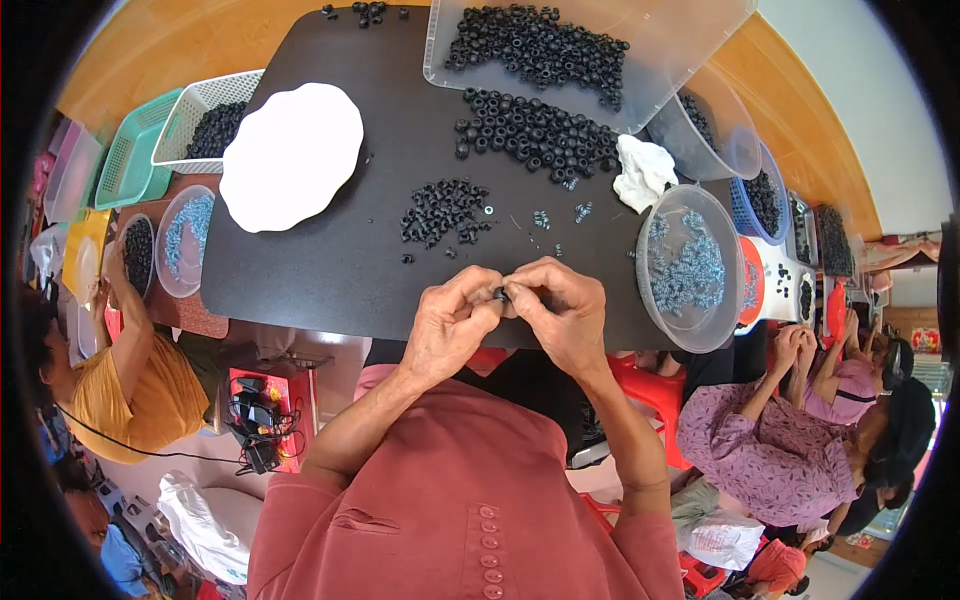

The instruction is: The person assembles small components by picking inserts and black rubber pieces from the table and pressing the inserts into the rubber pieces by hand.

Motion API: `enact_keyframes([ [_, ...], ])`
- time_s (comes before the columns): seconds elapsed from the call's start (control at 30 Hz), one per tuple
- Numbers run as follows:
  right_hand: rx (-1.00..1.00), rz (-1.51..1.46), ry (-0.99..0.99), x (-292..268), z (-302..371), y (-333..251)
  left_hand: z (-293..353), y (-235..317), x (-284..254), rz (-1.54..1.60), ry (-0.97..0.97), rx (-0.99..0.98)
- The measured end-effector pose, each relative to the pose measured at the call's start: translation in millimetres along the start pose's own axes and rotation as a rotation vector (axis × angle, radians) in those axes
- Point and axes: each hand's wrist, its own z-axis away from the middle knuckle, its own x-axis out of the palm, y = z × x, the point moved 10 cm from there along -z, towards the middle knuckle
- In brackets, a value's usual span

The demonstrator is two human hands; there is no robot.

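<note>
Both hands meet just over the near edge of the dark table [300, 285]. Fingers of my left hand [448, 325] and my right hand [562, 310] pinch one small black ring-shaped part [501, 294] between them; its far side is covered by the fingertips. Beyond the hands lies a loose pile of small black parts [443, 210]. A larger heap of rounder black pieces with holes [535, 132] spreads behind it. To the right of my right hand stands a clear round tub [742, 285] with many small bluish coil-like pieces [688, 265].
A tilted clear bin [660, 60] holds more black pieces at the back. A white scalloped plate [292, 158] lies at the left, beside a white basket [205, 90]. Crumpled white cloth [643, 172] sits near the tub. People work at both sides; a red stool [650, 395] stands at right.
</note>
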Motion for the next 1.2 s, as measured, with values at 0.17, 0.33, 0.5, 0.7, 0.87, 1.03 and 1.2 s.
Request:
enact_keyframes([
  [0.17, 0.033, 0.033, -0.03, 3, -19, -6, -4, -4, -2, 0.206, -0.007, -0.063],
  [0.33, -0.172, 0.368, 0.021, -2, -48, -20, -5, -8, -8, 0.256, 0.048, -0.012],
  [0.5, -0.277, 0.614, -0.088, 13, -59, -16, -7, -6, -7, 0.228, 0.055, 0.007],
  [0.7, -0.369, 0.795, -0.13, 21, -54, -19, -5, 2, -6, 0.155, 0.073, 0.072],
  [0.87, -0.106, 0.355, -0.028, -2, -49, -17, -7, -7, -10, 0.241, 0.104, 0.01],
  [1.03, -0.185, 0.209, -0.133, 12, -31, -28, -6, -7, -12, 0.07, 0.096, 0.033],
  [1.2, -0.159, 0.081, -0.101, 5, -29, -20, -8, -3, -11, 0.175, 0.12, 0.012],
])
